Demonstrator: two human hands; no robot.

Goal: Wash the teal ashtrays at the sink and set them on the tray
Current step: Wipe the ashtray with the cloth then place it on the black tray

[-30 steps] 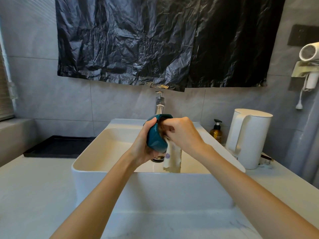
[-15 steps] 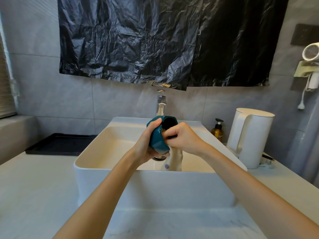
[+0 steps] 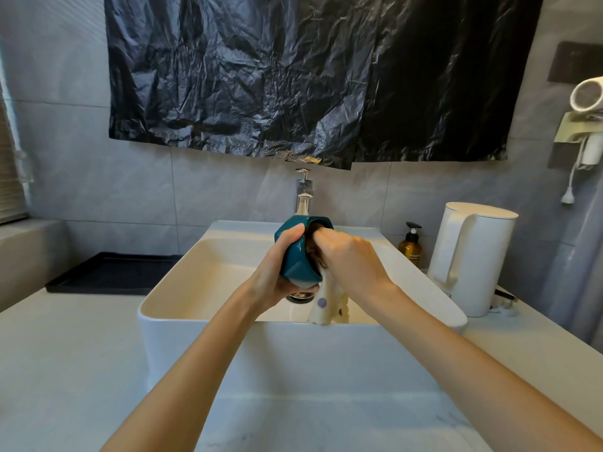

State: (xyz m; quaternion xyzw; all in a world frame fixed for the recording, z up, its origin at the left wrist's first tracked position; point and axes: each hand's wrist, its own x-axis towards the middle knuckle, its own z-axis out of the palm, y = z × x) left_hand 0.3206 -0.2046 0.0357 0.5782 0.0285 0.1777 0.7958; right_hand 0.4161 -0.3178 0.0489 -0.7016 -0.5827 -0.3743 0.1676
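Observation:
Over the white sink [image 3: 202, 324], my left hand [image 3: 277, 278] grips a teal ashtray [image 3: 295, 256] tipped on its side, thumb over its upper rim. My right hand [image 3: 350, 259] has its fingers curled into the ashtray's hollow, holding a pale cloth with purple dots [image 3: 326, 305] whose end hangs down into the basin. A black tray [image 3: 107, 272] lies on the counter left of the sink; I see no ashtray on it.
A chrome tap [image 3: 304, 194] stands behind the basin. A white kettle [image 3: 473, 259] and an amber pump bottle [image 3: 411, 244] stand right of the sink. Black plastic sheeting [image 3: 310, 76] covers the wall above. A hair dryer [image 3: 587, 93] hangs at the far right.
My right hand has pushed back into the ashtray's hollow with the cloth after drawing out slightly. The ashtray has stayed in my left hand above the basin.

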